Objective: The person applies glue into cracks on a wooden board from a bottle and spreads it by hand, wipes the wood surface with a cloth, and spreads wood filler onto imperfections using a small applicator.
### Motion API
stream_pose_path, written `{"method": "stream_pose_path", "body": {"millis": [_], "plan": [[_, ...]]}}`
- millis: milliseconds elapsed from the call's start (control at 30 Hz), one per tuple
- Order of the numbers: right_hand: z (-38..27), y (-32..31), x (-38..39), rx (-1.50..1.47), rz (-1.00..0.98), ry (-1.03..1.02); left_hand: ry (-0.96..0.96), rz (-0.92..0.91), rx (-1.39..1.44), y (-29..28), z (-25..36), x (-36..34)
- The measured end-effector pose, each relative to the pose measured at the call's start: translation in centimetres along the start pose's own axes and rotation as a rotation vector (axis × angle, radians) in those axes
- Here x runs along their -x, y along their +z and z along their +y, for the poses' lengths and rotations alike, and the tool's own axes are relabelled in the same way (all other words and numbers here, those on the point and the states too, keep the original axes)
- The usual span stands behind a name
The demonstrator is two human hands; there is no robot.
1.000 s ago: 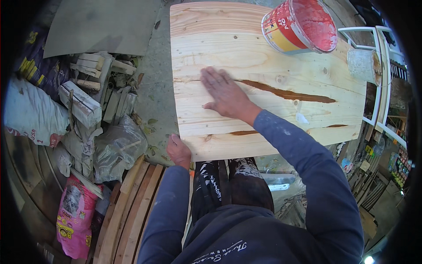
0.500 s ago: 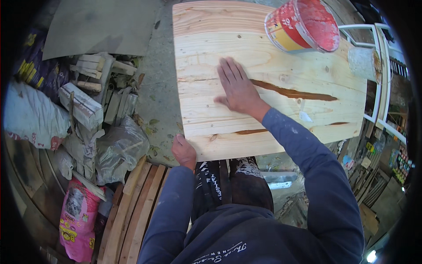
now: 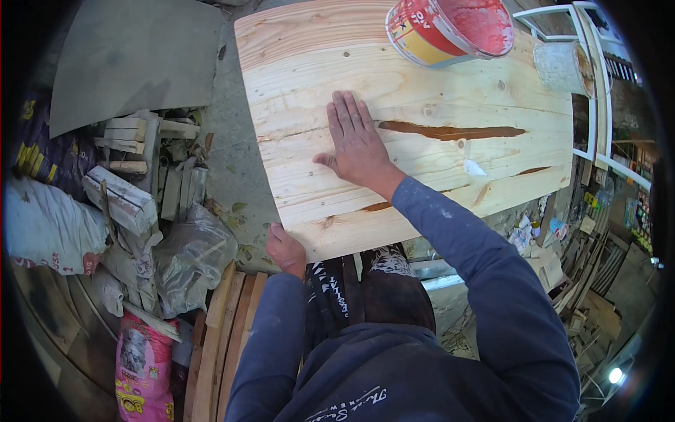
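Observation:
A pale wooden board (image 3: 295, 84) with dark brown streaks lies before me. My right hand (image 3: 351, 144) rests palm down on its middle-left, fingers stretched out, just left of the long streak. My left hand (image 3: 286, 250) grips the near-left corner of the board, its fingertips partly hidden. A red paint bucket (image 3: 429, 35) stands on the far part, beside a smaller white-stained container (image 3: 559, 67) at the right. A small white piece (image 3: 474, 167) lies right of my right hand.
White frames (image 3: 589, 133) stand beyond the board's right side. On my left are a metal sheet (image 3: 133, 56), scrap wood (image 3: 119, 193), sacks (image 3: 53, 218), a plastic bag (image 3: 193, 264), wooden planks (image 3: 218, 337) and a pink sack (image 3: 144, 362). Bottles and clutter (image 3: 601, 204) are at right.
My right hand has slid a little away from me and rightward across the board. My left hand stays at the corner. The whole view has shifted, the board now appearing slightly tilted.

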State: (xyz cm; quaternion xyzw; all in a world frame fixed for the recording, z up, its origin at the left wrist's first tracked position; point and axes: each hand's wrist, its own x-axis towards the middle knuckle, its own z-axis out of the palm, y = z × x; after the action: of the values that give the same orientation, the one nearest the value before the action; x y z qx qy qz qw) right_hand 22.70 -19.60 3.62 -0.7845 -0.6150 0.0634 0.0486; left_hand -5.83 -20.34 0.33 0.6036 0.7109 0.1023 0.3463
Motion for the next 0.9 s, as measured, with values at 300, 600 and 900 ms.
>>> {"method": "stream_pose_path", "body": {"millis": [300, 600, 900], "plan": [[-4.7, -0.6, -3.6, -0.280, 0.021, -0.212, -0.008, -0.032, -0.008, 0.0, -0.6, 0.1], [1.0, -0.4, 0.5, -0.062, -0.018, 0.049, -0.068, -0.063, 0.003, -0.6, 0.6, 0.2], [2.6, -2.0, 2.7, 0.072, -0.104, 0.164, 0.001, -0.051, 0.029, -0.6, 0.4, 0.3]]}}
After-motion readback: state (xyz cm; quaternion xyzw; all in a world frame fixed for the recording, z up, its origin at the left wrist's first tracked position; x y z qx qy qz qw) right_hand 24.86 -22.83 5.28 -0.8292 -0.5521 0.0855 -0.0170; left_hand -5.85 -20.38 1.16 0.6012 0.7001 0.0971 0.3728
